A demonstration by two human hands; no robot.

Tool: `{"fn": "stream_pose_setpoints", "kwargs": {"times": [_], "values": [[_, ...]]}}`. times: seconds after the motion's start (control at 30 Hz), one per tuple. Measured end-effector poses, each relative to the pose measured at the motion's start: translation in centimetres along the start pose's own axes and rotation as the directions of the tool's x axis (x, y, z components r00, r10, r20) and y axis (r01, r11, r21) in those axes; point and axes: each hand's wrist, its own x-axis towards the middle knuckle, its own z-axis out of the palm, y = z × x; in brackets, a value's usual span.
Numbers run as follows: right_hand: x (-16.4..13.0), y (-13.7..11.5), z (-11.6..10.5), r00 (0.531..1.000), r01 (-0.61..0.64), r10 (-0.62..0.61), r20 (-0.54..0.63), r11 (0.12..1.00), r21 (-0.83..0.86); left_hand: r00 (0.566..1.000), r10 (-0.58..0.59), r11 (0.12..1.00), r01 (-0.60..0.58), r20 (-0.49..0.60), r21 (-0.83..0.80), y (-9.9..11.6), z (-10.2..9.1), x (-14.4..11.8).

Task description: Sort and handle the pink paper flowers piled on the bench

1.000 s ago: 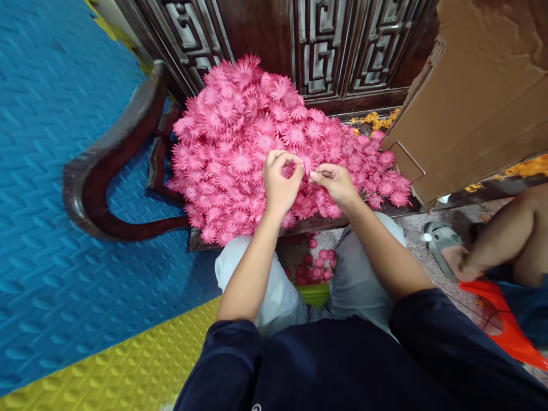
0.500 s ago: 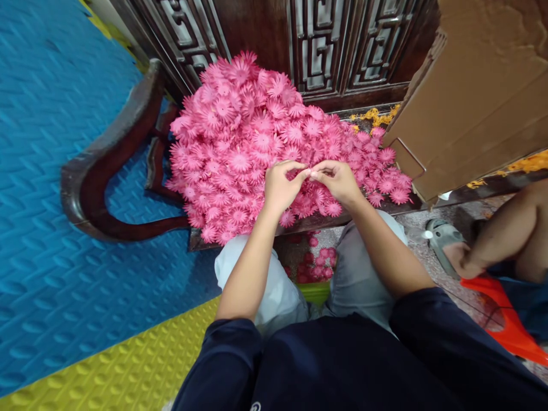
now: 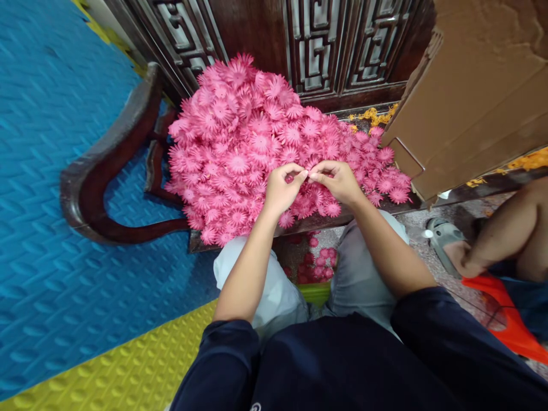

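Observation:
A large heap of pink artificial flower heads [image 3: 237,162] covers the dark wooden bench seat [image 3: 201,244] in front of me. Over the front of that heap, my left hand [image 3: 282,185] pinches its thumb and index finger together. Close beside it, my right hand [image 3: 340,180] makes a similar pinch, the fingertips of both hands nearly meeting. Whatever lies between the fingertips is too small to make out. Pink petals show behind and below both hands.
A curved wooden armrest [image 3: 92,171] rises at the left. At the right stands a cardboard box [image 3: 475,103], with yellow flower pieces [image 3: 374,116] behind it. Fallen pink flowers [image 3: 321,262] lie on the floor between my knees. Another person's leg [image 3: 509,234] is at the right.
Both hands keep almost the same place and pinch, with only a slight shift of the fingertips. The heap looks the same; the view has moved very slightly.

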Motion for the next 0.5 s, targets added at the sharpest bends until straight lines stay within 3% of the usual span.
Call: {"fn": "stream_pose_setpoints", "kwargs": {"times": [0.3,0.5], "values": [[-0.04,-0.06,-0.3,0.998,0.049,-0.047,0.04,0.996,-0.069,0.999,-0.02,0.999,0.022,0.043,-0.04,-0.61,0.22,0.14],[0.12,0.45,-0.14,0.993,0.039,-0.041,0.107,0.999,0.018,0.999,0.036,0.997,-0.033,0.039,-0.069,-0.9,-0.06,0.18]]}}
